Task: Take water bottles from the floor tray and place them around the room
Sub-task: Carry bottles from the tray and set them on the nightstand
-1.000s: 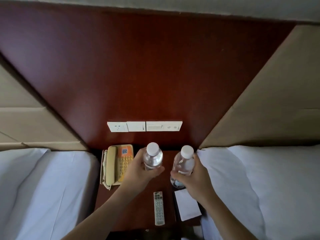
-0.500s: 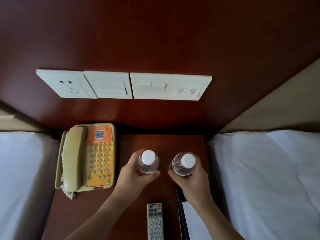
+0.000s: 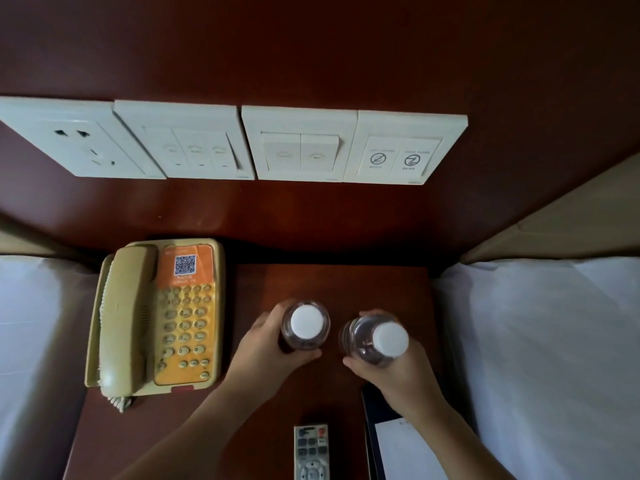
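Left bottle (image 3: 305, 330): upright on the nightstand (image 3: 249, 403), wrapped by the left hand (image 3: 266, 351), likely steadied for release.
Right bottle (image 3: 375, 342): slightly tilted, gripped by the right hand (image 3: 398, 375); base contact cannot be told.
Telephone (image 3: 156, 317): beside the left bottle, apart.
Remote (image 3: 311, 452): nearer edge, left undisturbed.

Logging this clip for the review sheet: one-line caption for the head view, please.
Left hand and right hand each hold a water bottle upright on the nightstand, beside the telephone.
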Motion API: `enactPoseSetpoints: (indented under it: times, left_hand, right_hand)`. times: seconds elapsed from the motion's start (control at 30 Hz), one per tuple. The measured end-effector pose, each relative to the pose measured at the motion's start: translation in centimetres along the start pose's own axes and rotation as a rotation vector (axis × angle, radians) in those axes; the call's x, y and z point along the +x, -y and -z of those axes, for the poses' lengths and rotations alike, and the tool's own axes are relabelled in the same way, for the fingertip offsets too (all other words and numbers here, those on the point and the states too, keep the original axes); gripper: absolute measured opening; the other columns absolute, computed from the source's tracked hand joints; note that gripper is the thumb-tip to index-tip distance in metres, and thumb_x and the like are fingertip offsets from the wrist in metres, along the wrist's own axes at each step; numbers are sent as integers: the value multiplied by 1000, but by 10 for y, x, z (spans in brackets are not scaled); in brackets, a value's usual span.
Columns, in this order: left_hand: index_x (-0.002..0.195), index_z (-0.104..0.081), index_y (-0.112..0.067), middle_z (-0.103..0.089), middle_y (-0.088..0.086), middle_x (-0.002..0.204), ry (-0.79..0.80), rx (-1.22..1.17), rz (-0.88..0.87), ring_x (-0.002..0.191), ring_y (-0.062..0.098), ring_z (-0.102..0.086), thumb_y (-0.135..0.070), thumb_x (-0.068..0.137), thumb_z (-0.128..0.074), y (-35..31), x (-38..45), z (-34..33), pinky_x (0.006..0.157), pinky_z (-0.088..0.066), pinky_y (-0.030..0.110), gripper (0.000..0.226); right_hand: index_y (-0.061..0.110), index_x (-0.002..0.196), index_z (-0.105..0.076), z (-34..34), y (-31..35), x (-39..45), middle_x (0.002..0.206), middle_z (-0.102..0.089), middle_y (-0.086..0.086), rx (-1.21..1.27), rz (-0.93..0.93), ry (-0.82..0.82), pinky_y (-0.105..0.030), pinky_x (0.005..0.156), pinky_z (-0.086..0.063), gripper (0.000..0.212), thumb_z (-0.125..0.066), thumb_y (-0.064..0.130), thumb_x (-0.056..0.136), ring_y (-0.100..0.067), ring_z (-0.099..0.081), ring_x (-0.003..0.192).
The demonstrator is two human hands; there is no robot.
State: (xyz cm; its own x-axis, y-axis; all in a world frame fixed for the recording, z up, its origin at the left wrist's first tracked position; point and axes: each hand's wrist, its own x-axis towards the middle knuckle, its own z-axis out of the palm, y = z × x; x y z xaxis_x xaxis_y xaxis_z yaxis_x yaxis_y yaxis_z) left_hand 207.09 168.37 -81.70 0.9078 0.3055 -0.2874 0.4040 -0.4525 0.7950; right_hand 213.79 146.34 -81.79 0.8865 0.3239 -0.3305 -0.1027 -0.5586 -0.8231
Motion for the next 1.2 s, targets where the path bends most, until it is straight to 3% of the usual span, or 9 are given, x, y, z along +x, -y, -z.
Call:
enactPoseSetpoints:
  times: [0.13, 0.23, 0.33, 0.4, 0.53, 0.67, 0.83, 1.07, 1.2]
  left_hand:
    - [121, -59, -26, -49, -35, 98, -29, 32, -13, 114, 9, -46, -37, 61, -92, -12, 40, -1, 87, -34, 21, 69]
    - [125, -53, -30, -51, -34, 103, -33, 6, -30, 118, 10, -43, -37, 63, -90, -20, 70, 0, 92, -32, 25, 73]
    - [123, -46, -41, -56, -33, 107, 0, -8, -16, 120, 14, -50, -48, 57, -88, -20, 87, 0, 97, -43, 34, 78]
    - [122, -42, -46, -59, -28, 113, 10, -21, -3, 120, 17, -54, -55, 51, -85, -19, 92, -1, 99, -48, 42, 83]
    - [129, -43, -32, -56, -20, 117, 54, 82, 4, 120, 10, -42, -38, 60, -90, -17, 96, -1, 95, -35, 29, 84]
    - [129, -53, -31, -61, -21, 123, 93, 197, -21, 127, 17, -45, -44, 62, -84, -11, 101, -1, 101, -32, 29, 75]
    - [130, -56, -32, -52, -28, 109, 41, 215, -35, 126, 19, -44, -42, 64, -85, -15, 97, -3, 97, -33, 26, 74]
    - [130, -54, -30, -51, -26, 104, 27, 189, 4, 123, 17, -43, -39, 64, -86, -20, 90, -2, 91, -37, 28, 74]
    - [140, -39, -31, -51, -19, 126, 68, 124, 53, 132, 16, -42, -36, 57, -90, -26, 83, 2, 100, -34, 27, 98]
  right_hand:
    - [21, 124, -64, 3, 4, 37, 112, -71, 9, -95, 27, -12, -37, 93, -56, 86, -79, 70, 55, -7, -67, 107]
    - [21, 126, -60, 7, 18, 65, 116, -69, 10, -106, 89, -10, -28, 96, -53, 75, -83, 54, 63, -5, -64, 110]
    - [18, 128, -59, 10, 28, 85, 114, -68, 14, -89, 112, 20, -14, 92, -51, 66, -88, 33, 70, 2, -64, 106]
    - [18, 130, -58, 10, 30, 95, 115, -69, 14, -91, 100, 58, -20, 95, -52, 67, -88, 29, 71, 2, -64, 107]
    - [18, 133, -59, 9, 27, 103, 120, -69, 12, -109, 86, 90, -30, 101, -50, 70, -89, 24, 70, -3, -62, 113]
    - [19, 133, -59, 2, 24, 104, 123, -68, 12, -135, 104, 39, -35, 102, -51, 76, -91, 29, 64, -5, -62, 116]
    - [20, 130, -61, -8, 19, 99, 121, -70, 11, -166, 113, -49, -33, 97, -54, 79, -87, 46, 60, -7, -64, 114]
    - [21, 129, -61, -12, 19, 95, 119, -71, 11, -185, 108, -88, -29, 92, -54, 77, -88, 45, 62, -7, -65, 112]
    - [26, 139, -49, -7, 29, 87, 127, -65, 14, -132, 34, -15, -37, 100, -52, 90, -90, 42, 61, -8, -62, 116]
